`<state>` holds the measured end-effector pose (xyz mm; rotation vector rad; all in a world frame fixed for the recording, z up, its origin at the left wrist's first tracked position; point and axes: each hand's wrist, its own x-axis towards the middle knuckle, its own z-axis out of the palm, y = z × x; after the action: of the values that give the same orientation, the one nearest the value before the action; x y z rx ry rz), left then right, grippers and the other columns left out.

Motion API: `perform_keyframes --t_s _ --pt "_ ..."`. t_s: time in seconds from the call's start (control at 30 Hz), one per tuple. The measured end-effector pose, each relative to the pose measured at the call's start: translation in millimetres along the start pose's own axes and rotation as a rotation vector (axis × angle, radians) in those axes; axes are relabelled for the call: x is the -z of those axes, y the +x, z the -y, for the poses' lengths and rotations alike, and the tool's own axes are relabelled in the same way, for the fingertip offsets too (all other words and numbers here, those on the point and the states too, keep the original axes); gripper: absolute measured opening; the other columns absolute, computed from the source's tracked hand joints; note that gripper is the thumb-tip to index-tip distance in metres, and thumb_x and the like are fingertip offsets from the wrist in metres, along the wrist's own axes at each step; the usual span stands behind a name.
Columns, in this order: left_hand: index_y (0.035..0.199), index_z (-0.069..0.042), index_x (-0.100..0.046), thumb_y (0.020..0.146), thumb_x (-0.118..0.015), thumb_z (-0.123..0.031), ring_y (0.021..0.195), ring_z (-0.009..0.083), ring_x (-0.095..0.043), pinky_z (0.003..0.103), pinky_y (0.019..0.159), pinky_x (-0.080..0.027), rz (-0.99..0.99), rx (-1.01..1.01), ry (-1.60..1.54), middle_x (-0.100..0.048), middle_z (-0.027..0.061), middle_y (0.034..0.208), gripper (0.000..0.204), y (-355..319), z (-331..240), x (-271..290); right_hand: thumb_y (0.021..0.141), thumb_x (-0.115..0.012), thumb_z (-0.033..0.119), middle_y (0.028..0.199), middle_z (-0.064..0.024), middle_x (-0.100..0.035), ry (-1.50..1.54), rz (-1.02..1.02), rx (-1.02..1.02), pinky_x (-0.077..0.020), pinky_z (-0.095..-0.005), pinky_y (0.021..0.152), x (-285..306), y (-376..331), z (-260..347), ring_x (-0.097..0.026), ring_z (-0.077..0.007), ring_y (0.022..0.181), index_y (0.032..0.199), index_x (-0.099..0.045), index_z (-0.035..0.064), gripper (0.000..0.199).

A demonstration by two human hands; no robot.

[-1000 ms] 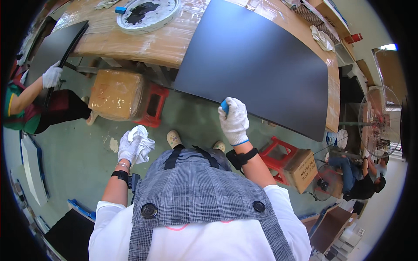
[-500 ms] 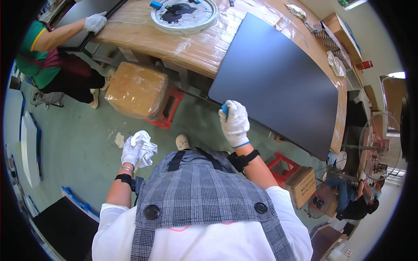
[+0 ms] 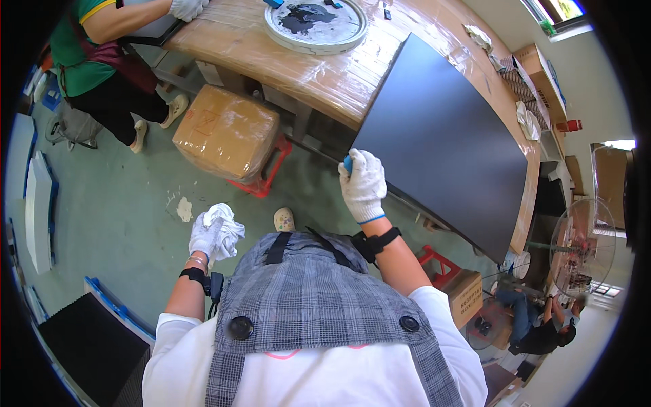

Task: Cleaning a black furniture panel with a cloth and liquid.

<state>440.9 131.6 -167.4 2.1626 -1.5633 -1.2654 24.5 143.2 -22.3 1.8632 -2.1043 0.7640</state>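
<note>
My gloved left hand [image 3: 205,237] is closed around a crumpled white cloth [image 3: 228,232], low over the green floor and left of my apron. In my gloved right hand [image 3: 365,184] a small blue block, perhaps a sponge [image 3: 348,163], is pinched, with most of it hidden by the fingers. That hand is at the near left corner of a large dark flat panel [image 3: 447,142]; whether it touches the edge I cannot tell. The panel lies on a work table covered in brown board and clear film [image 3: 325,74], its near edge sticking out past the table.
A round pale lid with black smears [image 3: 352,37] stands on the table. A wrapped carton [image 3: 227,129] rests on a red stool [image 3: 271,169]. A co-worker in green [image 3: 95,74] is at the far left. At right are another carton [image 3: 464,298] and a fan [image 3: 583,247].
My view has shifted, so table and carton appear moved. My right hand still holds the blue block near the panel's corner; the left keeps the cloth. The co-worker's arm has moved.
</note>
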Motion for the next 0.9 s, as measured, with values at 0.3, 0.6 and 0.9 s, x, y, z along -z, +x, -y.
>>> perform_keyframes --t_s 0.3,0.6,0.9 --pt "0.131 -0.002 -0.048 0.081 -0.072 -0.034 0.118 0.0326 -0.053 0.037 0.100 -0.043 -0.039 0.052 -0.124 -0.053 0.0201 0.128 0.064 5 26 -2 0.075 -0.069 0.018 0.098 -0.0119 -0.058 -0.078 -0.006 -0.012 -0.0458 -0.0436 0.077 11 -15 -7 -0.057 -0.0322 0.088 0.110 -0.054 0.0081 0.039" --pt "0.131 -0.002 -0.048 0.080 -0.070 -0.037 0.119 0.0346 -0.051 0.039 0.101 -0.041 0.004 0.057 -0.017 -0.052 0.0209 0.129 0.066 -8 -17 4 0.077 -0.068 0.020 0.099 -0.0117 -0.058 -0.075 0.049 0.045 -0.0454 -0.0437 0.078 7 6 6 -0.057 -0.0323 0.089 0.109 -0.054 0.0082 0.036" --pt "0.135 -0.007 -0.046 0.082 -0.068 -0.040 0.124 0.0340 -0.048 0.038 0.104 -0.039 0.075 0.000 -0.118 -0.049 0.0193 0.134 0.066 6 -20 -39 0.071 -0.077 0.014 0.100 -0.0144 -0.060 -0.157 0.042 -0.025 -0.0490 -0.0414 0.081 54 -14 -27 -0.059 -0.0340 0.092 0.110 -0.055 0.0042 0.045"
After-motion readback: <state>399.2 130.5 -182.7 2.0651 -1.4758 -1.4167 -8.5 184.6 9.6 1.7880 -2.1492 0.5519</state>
